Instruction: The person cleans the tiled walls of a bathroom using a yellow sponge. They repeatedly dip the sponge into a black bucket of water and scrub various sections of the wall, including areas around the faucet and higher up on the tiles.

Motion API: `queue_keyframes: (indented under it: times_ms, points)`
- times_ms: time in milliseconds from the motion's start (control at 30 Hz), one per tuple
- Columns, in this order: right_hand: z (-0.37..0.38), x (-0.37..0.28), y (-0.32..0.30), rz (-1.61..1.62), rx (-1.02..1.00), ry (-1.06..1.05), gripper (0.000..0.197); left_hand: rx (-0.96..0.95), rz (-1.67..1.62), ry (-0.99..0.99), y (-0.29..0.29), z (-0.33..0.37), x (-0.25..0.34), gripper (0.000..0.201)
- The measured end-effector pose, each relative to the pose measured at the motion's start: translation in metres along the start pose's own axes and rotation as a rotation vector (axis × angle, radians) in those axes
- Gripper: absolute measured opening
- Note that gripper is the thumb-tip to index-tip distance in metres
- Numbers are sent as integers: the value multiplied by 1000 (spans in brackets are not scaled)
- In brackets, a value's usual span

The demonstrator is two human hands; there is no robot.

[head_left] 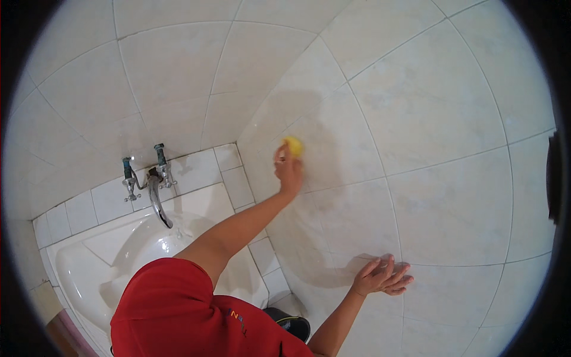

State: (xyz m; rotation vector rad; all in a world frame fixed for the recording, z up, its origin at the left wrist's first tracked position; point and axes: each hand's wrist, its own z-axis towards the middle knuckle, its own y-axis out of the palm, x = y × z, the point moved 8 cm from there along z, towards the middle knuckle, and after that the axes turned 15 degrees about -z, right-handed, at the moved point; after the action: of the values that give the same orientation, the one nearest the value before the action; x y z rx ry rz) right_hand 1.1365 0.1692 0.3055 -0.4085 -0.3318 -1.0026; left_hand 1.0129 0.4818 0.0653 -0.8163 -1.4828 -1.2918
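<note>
Red shirt (pixel 172 321), left fingers (pixel 287 153) round yellow sponge (pixel 295 144), seemingly; right fingers (pixel 397 277) splayed, open wall (pixel 446 214) beyond tile edge (pixel 454 265)

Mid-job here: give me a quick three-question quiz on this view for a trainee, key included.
1. Which hand holds the yellow sponge-like item?
2. True or false: the right hand, fingers spread, holds nothing.
3. How many taps stand at the back of the basin: A) one; B) two; C) four?

Key: 1. The left hand; 2. True; 3. B.
</note>
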Motion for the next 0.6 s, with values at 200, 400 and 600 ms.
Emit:
queue_keyframes:
  times_ms: [200,400,600]
  points:
    - [2,2,0,-11,21,-3,32,-4,9,572,49,67,165,54]
    - [1,-2,1,-15,42,-20,33,-158,-168,731,72,66,267,56]
    - [-2,-1,3,-10,74,-69,36,438,-13,-4,-9,122,11,58]
